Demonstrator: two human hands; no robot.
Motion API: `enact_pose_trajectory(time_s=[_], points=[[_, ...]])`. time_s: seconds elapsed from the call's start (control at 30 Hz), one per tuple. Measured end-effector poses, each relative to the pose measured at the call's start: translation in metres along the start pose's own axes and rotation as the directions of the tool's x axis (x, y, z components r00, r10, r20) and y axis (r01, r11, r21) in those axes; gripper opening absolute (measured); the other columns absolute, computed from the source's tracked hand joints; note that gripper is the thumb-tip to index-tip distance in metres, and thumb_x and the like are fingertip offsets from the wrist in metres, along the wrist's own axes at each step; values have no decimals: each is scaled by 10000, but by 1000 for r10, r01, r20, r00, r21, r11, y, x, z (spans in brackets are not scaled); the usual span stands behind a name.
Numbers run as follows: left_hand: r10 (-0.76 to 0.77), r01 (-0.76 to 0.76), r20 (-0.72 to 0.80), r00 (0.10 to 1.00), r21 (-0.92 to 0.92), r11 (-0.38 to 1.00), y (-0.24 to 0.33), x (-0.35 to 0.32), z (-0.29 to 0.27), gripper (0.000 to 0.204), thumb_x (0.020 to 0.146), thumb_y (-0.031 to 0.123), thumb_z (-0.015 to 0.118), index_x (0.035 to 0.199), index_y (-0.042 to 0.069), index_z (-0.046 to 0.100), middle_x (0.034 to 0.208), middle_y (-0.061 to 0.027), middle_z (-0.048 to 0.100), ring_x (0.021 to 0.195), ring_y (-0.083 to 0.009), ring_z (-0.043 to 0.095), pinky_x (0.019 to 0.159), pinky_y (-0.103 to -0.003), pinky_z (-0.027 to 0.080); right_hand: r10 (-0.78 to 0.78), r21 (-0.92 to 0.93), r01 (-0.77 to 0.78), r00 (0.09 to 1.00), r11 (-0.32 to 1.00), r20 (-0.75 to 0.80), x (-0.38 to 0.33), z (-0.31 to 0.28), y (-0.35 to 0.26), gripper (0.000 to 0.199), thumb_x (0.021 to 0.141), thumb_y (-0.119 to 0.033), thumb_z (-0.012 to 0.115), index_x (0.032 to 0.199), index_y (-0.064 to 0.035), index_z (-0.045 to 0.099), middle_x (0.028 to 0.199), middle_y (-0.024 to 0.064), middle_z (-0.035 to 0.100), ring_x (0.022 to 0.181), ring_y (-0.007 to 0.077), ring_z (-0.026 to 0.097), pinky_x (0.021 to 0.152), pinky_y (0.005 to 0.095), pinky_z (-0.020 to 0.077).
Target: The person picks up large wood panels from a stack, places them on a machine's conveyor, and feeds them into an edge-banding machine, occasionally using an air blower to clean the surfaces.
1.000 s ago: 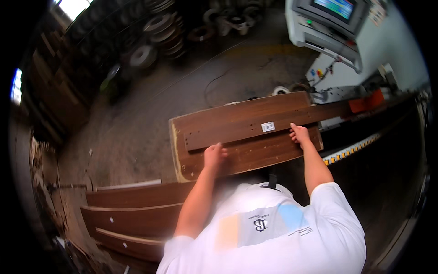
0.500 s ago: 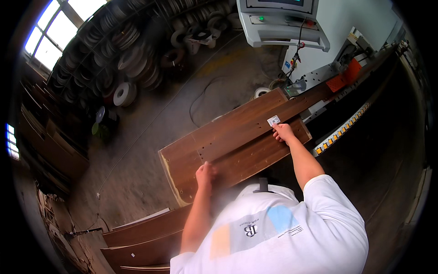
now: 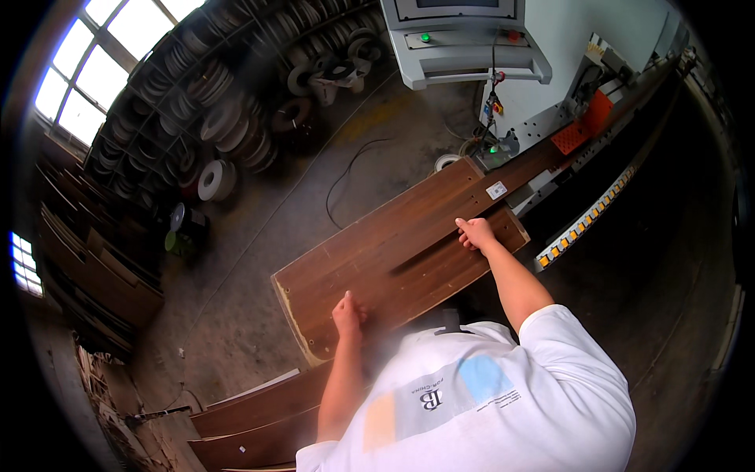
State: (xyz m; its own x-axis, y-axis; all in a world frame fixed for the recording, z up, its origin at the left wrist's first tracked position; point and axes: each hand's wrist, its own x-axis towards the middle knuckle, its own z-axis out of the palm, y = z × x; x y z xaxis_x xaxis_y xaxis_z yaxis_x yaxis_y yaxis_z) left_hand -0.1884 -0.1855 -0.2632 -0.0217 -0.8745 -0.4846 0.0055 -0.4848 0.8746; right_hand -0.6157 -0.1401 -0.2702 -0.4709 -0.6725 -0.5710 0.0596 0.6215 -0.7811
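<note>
A narrow brown board (image 3: 440, 226) with a white label (image 3: 496, 190) lies on top of a stack of wider brown boards (image 3: 314, 267), its far right end running into a machine beside an orange guard (image 3: 572, 137). My right hand (image 3: 476, 234) is closed at the narrow board's near edge, thumb on top and fingers curled, just below the label. Over the left part of the wider boards is my left hand (image 3: 347, 316), fingers curled in and thumb raised, with nothing seen in it. It is behind the narrow board's near end.
A grey control panel (image 3: 472, 67) juts out at the top. Yellow-and-white segmented track (image 3: 586, 222) curves along the right. More brown boards (image 3: 267, 440) lie at lower left. Racks of edging rolls (image 3: 216, 181) stand at the back left; a dark cable (image 3: 346, 169) crosses the floor.
The narrow board has slid right and away, toward the machine, carrying its label along. My right hand has come slightly back and left from the label; my left hand has drawn back a little.
</note>
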Motion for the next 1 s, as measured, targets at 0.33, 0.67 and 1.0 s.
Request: enact_pose_trajectory(time_s=[0.33, 0.67, 1.0], points=[[63, -63, -24, 998, 1, 998, -4, -2, 3, 394, 980, 401, 611, 764, 73, 587, 629, -60, 617, 459, -134, 553, 396, -253, 428, 8, 53, -8, 1000, 999, 8, -10, 0, -7, 405, 957, -416, 620, 817, -36, 609, 656, 62, 647, 468, 121, 540, 442, 280, 442], [197, -179, -65, 978, 219, 959, -30, -8, 11, 354, 990, 344, 601, 763, 73, 591, 642, -47, 619, 483, -124, 562, 427, -242, 428, 4, 35, -6, 998, 999, 62, -12, -1, -11, 411, 967, -410, 583, 847, -21, 640, 720, 94, 705, 537, 147, 639, 501, 287, 506], [250, -267, 105, 963, 525, 808, -82, -75, 76, 304, 904, 276, 685, 773, 4, 651, 677, -14, 631, 620, -89, 556, 577, -271, 458, 63, 245, -70, 997, 967, 39, 18, -31, -4, 375, 995, -367, 563, 839, -32, 626, 681, 80, 680, 479, 133, 588, 445, 296, 436]])
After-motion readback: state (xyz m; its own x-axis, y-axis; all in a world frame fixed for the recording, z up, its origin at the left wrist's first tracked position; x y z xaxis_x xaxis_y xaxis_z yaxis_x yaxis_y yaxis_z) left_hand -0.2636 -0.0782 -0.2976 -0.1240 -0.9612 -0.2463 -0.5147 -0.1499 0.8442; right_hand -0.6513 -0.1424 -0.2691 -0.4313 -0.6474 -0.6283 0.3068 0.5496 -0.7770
